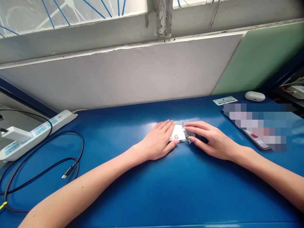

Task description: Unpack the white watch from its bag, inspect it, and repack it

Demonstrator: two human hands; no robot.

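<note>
Pressing flat with an open grip, the left hand (158, 139) pins a small white packet (178, 133) to the blue counter (166, 190), while the right hand (211, 141) has fingertips on its crinkly clear wrap (189, 136), can't tell if it's pinching. Looks like the wrap's not off yet. Window ledge (95, 34) behind, power strip (38, 133) and black cable (47, 164) far left, earbud case (255, 96) back right.

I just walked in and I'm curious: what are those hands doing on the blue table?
A person has both hands on a blue table. The left hand lies flat on a small white packet, and the right hand touches its clear plastic end. A white power strip and a black cable lie off to the left, a white earbud case far right.
</note>
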